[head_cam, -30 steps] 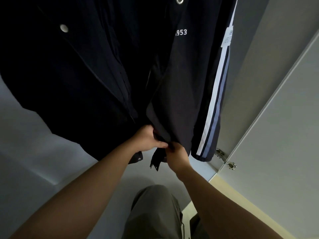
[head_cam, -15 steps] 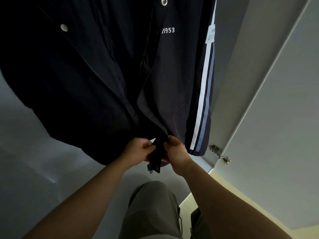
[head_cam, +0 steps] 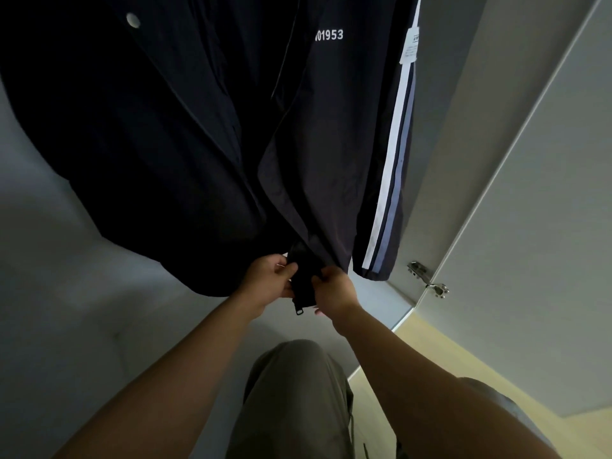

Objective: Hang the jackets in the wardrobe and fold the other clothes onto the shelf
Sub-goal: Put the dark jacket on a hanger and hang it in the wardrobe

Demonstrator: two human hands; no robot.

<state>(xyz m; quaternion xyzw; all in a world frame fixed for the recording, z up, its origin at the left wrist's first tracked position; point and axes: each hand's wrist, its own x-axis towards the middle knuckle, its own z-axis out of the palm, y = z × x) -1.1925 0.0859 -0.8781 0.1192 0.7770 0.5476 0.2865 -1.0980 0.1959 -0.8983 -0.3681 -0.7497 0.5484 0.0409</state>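
Observation:
A dark navy jacket [head_cam: 205,127] hangs in front of me inside the wardrobe, with white numerals on its chest and white and blue stripes down one sleeve [head_cam: 387,200]. Both front edges meet at the bottom hem, where a zipper pull [head_cam: 299,311] dangles. My left hand [head_cam: 270,281] pinches the hem's left side. My right hand [head_cam: 331,288] grips the right side, the two hands almost touching. The top of the jacket and its hanger are out of view.
The grey wardrobe floor [head_cam: 82,293] lies below the jacket. An open grey door [head_cam: 530,226] stands at the right with a metal hinge [head_cam: 427,279]. Pale wood flooring [head_cam: 447,359] shows below it. My trouser leg [head_cam: 291,399] fills the bottom centre.
Both hands have shifted together along the bottom hem, and the zipper end now hangs between them. The view has moved closer and a little right.

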